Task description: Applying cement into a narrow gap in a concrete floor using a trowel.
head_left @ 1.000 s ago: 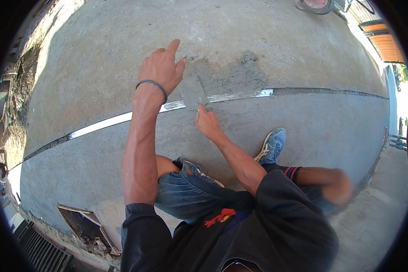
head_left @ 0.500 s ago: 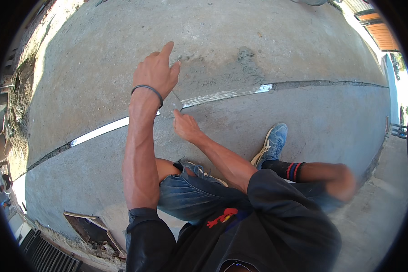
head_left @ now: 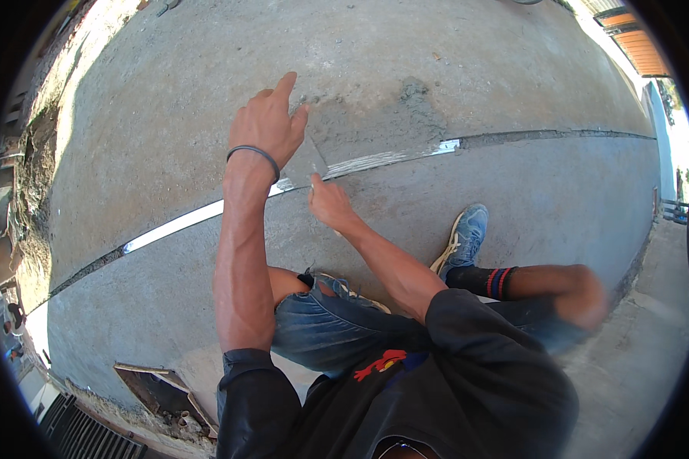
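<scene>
A long metal strip (head_left: pixel 180 224) lies in a joint across the concrete floor, bright at both ends and streaked with grey mortar over its right half. My right hand (head_left: pixel 329 204) is closed on a trowel, its handle mostly hidden in the fist. The flat grey trowel blade (head_left: pixel 311 161) rests over the strip, just right of my left wrist. Beyond the strip, my left hand (head_left: pixel 266 122) hovers with index finger stretched forward and thumb apart, holding nothing; a black band circles its wrist. Wet mortar (head_left: pixel 390 115) is smeared on the floor right of that hand.
The dark joint (head_left: pixel 551 135) continues to the right past the strip's end. My shoe (head_left: pixel 467 233) is planted on the near slab. A framed floor opening (head_left: pixel 157 390) lies at lower left, near a slatted grate (head_left: pixel 92 432). Rough earth (head_left: pixel 34 176) borders the left.
My right hand and the trowel have slid a little to the right along the strip. The left hand keeps its pose, shifting only slightly in the picture.
</scene>
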Demonstrator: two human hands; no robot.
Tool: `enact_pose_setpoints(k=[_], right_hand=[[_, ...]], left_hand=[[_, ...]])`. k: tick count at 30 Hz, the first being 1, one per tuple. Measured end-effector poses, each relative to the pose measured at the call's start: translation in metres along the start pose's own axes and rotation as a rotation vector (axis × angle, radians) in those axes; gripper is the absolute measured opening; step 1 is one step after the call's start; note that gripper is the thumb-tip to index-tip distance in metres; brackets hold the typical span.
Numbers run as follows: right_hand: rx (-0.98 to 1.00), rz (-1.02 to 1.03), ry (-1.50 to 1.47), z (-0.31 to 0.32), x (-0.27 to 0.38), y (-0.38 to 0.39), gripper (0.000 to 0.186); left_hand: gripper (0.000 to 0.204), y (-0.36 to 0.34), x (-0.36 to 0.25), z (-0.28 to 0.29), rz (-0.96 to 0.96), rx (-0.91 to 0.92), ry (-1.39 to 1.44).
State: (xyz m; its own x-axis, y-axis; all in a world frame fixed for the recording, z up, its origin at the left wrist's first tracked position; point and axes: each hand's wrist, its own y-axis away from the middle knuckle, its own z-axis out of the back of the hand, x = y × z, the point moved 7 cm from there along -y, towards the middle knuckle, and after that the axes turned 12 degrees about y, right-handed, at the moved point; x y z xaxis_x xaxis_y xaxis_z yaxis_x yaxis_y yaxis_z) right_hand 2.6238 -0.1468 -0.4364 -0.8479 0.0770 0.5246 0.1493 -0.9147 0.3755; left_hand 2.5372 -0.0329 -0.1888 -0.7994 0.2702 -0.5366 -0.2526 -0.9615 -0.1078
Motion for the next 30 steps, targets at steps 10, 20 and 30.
enact_pose_setpoints(k=[10,20,30], right_hand=[[-0.309,-0.313,0.217,0.132,-0.160,0.014,0.030],[-0.307,-0.123,-0.181,0.178,-0.141,-0.009,0.035],[-0.279,-0.458,-0.115,0.192,-0.186,0.037,0.034]], left_hand=[[0.050,0.006,0.007,0.006,0.001,-0.073,-0.004],[0.048,0.003,0.012,0.002,0.016,-0.055,-0.017],[0.051,-0.004,0.008,-0.004,0.084,0.024,-0.037]])
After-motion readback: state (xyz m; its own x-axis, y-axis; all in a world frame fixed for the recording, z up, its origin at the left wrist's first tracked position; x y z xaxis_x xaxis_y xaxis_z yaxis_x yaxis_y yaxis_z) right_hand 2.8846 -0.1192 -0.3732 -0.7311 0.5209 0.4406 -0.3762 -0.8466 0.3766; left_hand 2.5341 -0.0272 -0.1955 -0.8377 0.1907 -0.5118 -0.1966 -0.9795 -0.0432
